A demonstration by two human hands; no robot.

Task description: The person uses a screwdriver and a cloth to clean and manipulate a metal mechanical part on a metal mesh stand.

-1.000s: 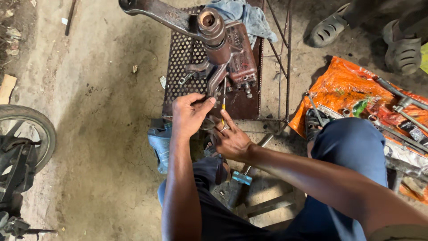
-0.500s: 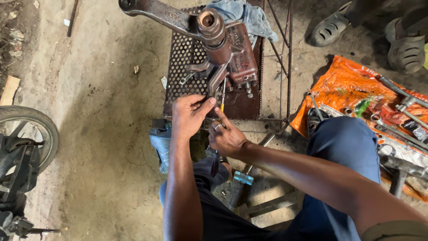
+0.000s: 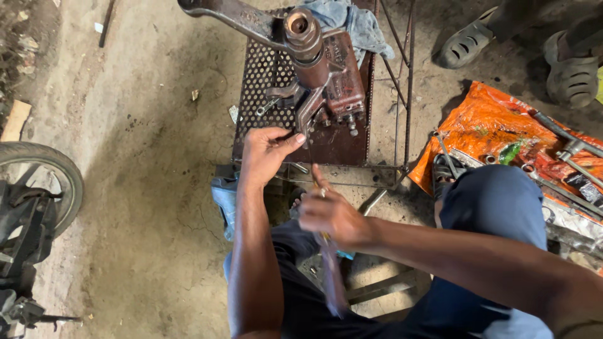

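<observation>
Head view, looking straight down. Upper centre of frame: a rusty cast-metal assembly [image 3: 320,75] with a round tube end facing up and a long arm running off to the upper left. It stands on a perforated metal plate [image 3: 264,81], part of a thin rod-framed stand. A grey-blue rag [image 3: 355,22] lies behind the assembly at the top edge.

Left hand [image 3: 267,154] at mid-frame, just below the assembly. Fingers together and bent forward, fingertips touching a lower lever of the casting; nothing clamped that I can see.

Right hand [image 3: 333,213] lower, centre of frame, well clear of the plate. Fingers curled around a thin tool [image 3: 326,251], blurred; looks like a screwdriver with a yellowish shaft, but the smear makes this unsure. Its long end points down toward the bottom of the frame.

Right of frame: an orange plastic sheet [image 3: 496,125] on the ground carrying wrenches [image 3: 565,150] and small metal parts. The person's knee in blue trousers overlaps its lower edge.

Upper right corner: another person's feet in grey sandals [image 3: 565,69].

Left edge: a tyre [image 3: 47,169] and dark machine parts on bare dirt floor.
</observation>
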